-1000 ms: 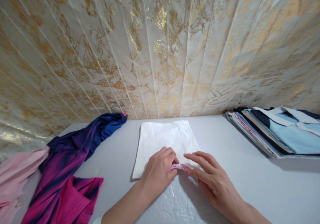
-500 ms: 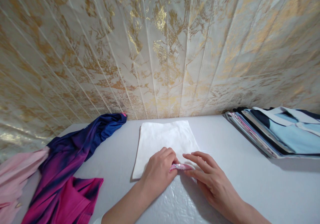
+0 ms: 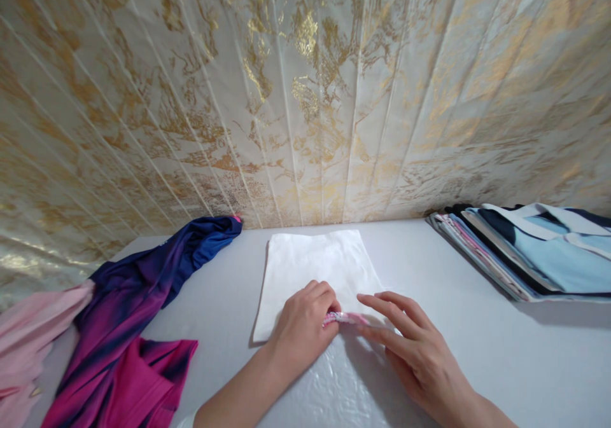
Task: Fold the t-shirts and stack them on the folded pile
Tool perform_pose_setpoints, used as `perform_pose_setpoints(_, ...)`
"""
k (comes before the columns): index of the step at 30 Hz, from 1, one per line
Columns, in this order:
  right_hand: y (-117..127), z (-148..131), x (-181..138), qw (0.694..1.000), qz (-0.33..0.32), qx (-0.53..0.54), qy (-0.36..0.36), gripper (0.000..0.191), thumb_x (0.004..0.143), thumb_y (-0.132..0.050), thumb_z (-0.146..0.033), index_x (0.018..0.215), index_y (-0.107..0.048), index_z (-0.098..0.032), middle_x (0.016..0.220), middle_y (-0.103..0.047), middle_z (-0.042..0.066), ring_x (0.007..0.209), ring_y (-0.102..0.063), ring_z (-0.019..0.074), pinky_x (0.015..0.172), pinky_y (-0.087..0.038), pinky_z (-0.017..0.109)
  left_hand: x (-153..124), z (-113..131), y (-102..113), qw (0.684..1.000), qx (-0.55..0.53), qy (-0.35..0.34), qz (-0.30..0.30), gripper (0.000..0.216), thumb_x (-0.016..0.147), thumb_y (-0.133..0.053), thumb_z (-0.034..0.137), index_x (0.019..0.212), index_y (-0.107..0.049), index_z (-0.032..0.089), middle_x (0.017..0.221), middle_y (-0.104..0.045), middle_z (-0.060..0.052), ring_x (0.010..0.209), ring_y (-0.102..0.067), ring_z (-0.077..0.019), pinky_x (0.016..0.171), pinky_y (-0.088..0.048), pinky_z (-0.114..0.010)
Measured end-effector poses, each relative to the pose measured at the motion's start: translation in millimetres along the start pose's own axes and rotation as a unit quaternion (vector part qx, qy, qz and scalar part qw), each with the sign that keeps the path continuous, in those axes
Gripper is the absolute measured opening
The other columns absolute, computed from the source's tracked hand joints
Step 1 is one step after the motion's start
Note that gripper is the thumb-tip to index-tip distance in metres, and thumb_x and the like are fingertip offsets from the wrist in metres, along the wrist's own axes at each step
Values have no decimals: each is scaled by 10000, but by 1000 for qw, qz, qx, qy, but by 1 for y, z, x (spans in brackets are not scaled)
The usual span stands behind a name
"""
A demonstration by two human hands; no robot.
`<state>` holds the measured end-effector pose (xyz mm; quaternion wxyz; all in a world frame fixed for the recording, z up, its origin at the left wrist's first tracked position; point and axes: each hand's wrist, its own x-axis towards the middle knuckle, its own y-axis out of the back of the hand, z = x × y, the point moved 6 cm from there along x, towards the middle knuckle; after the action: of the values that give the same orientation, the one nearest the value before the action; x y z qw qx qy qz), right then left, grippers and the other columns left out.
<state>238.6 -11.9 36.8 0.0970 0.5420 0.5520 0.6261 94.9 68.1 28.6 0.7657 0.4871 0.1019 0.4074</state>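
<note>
A white folded garment lies flat in the middle of the table, its near edge turned up and showing a pink patterned strip. My left hand is closed around that near edge, with fingers on top and thumb toward me. To the right, my right hand has its fingers stretched apart, the tips close to the end of the pink strip. Whether its thumb touches the cloth is unclear. Part of the garment's near side is hidden by both hands.
A stack of folded clothes sits at the right, a light blue piece on top. Crumpled at the left are a navy and magenta garment and a pink one. A gold-patterned curtain hangs behind the white table.
My right hand has shifted slightly right, away from the pink strip. My left hand keeps its hold in the same spot.
</note>
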Motion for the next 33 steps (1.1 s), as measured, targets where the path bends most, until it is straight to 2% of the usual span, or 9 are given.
perform_pose_setpoints(8, -3, 1, 3, 1000, -23, 0, -5, 443, 851, -420, -21, 1174, -605, -260, 1329, -568, 51, 1176, -492, 232, 905, -490, 382, 1, -2, -2, 1000, 1, 1, 4, 181, 738, -557, 30, 777, -559, 207, 873, -609, 9, 870, -542, -176, 766, -423, -276)
perform_pose_setpoints(12, -12, 11, 4, 997, -27, 33, -68, 477, 848, -465, -46, 1285, -493, -234, 1123, -655, 78, 998, -587, 224, 821, -505, 383, 0, -3, -1, 1000, 6, 5, -2, 190, 730, -556, 22, 773, -547, 207, 870, -602, 15, 869, -538, -170, 759, -417, -274)
perform_pose_setpoints(16, -20, 23, 5, 991, -9, 77, -113, 410, 861, -470, -76, 1236, -488, -240, 933, -684, 39, 824, -628, 202, 726, -508, 350, 0, 5, -3, 998, 55, 5, -17, 195, 739, -542, 20, 785, -524, 209, 880, -587, 10, 861, -527, -183, 738, -404, -299)
perform_pose_setpoints(21, -26, 40, 5, 963, -27, 168, -211, 333, 885, -494, -178, 1208, -506, -257, 961, -687, 26, 873, -650, 192, 777, -515, 336, 7, 20, -9, 995, 95, 4, -16, 210, 807, -568, 70, 957, -525, 210, 985, -595, -9, 901, -520, -211, 765, -401, -347)
perform_pose_setpoints(26, -29, 47, 8, 922, -62, 271, -270, 207, 918, -514, -283, 1119, -547, -246, 967, -695, 24, 902, -659, 188, 811, -506, 321, 16, 19, -17, 993, 112, 6, -35, 52, 875, -604, 167, 861, -567, 201, 947, -599, -14, 905, -527, -212, 760, -413, -335)
perform_pose_setpoints(29, -29, 48, 12, 917, -71, 295, -258, 121, 918, -531, -270, 1022, -583, -237, 976, -683, 26, 912, -647, 185, 816, -495, 308, 19, 14, -17, 996, 85, 8, -33, 80, 886, -621, 217, 817, -584, 203, 929, -603, -4, 898, -535, -196, 752, -419, -307)
perform_pose_setpoints(33, -24, 42, 20, 949, -54, 254, -178, 140, 919, -505, -168, 1022, -578, -231, 986, -635, 42, 915, -602, 183, 804, -477, 311, 20, 8, -16, 998, 46, 12, -36, 85, 857, -655, 213, 786, -609, 206, 905, -609, 7, 899, -544, -185, 740, -417, -283)
